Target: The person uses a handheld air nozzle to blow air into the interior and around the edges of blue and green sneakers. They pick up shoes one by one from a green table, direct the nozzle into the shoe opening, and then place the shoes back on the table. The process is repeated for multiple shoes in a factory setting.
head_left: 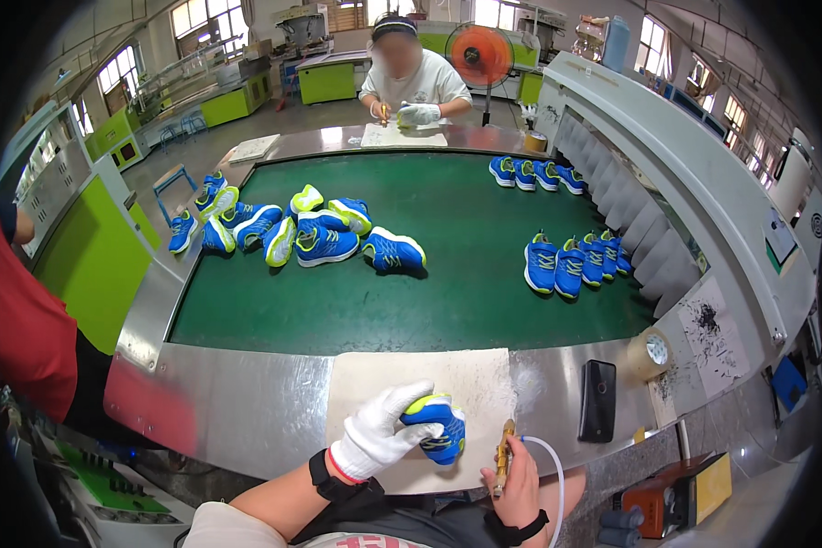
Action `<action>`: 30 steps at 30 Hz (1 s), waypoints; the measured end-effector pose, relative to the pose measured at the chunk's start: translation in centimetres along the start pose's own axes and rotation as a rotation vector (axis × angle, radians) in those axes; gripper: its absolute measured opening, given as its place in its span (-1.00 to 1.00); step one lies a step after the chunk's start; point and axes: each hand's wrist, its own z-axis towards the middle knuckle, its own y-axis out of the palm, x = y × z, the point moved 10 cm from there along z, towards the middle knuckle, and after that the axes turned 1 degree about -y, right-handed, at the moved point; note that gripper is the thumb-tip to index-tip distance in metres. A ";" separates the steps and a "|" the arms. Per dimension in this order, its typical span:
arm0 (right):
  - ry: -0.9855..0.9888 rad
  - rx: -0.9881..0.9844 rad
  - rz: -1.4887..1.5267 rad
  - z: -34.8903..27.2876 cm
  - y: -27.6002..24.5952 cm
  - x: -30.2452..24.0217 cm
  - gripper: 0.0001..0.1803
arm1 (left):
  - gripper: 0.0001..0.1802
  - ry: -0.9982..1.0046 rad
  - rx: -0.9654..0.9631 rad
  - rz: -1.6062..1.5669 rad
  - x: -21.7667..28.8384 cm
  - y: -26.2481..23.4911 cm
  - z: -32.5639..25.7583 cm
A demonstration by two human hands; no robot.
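My left hand (381,433), in a white glove, is closed around a blue sneaker (445,438) with lime-green trim. The shoe is held over a pale sheet (361,379) at the near edge of the metal table. My bare right hand (520,479) grips a brass-coloured hand tool (505,447), slim and upright, with a thin white hose (558,466) running from it. The tool's tip stands to the right of the shoe, apart from it. Its exact kind I cannot make out.
A green conveyor belt (338,306) carries a pile of blue sneakers (327,247) at left and rows of them (571,265) at right, beside a curtained machine (648,119). A phone (598,402) and tape roll (648,354) lie right. A co-worker (411,82) sits opposite; someone in red (23,320) is left.
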 end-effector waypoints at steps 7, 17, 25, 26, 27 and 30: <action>0.104 -0.043 0.091 0.1 0.2 0.7 -0.33 | -0.41 0.012 -0.066 0.038 0.1 0.1 0.5; 0.142 -0.018 1.141 -0.3 -1.8 -1.6 -0.18 | -0.39 -0.233 -0.337 -0.443 -3.4 4.3 4.6; 0.052 -0.018 1.441 4.2 -1.3 -2.4 -0.16 | -0.35 -0.234 -0.651 -0.584 -3.9 9.1 8.3; 0.027 -0.008 1.422 4.3 -1.2 -1.9 -0.15 | -0.35 -0.243 -0.649 -0.623 -4.5 9.4 8.4; -0.007 -0.021 1.383 4.5 -1.2 -1.7 -0.15 | -0.35 -0.264 -0.657 -0.627 -4.9 9.7 8.7; -0.082 -0.024 1.265 5.7 -1.0 -0.8 -0.13 | -0.35 -0.332 -0.662 -0.649 -5.7 10.5 9.5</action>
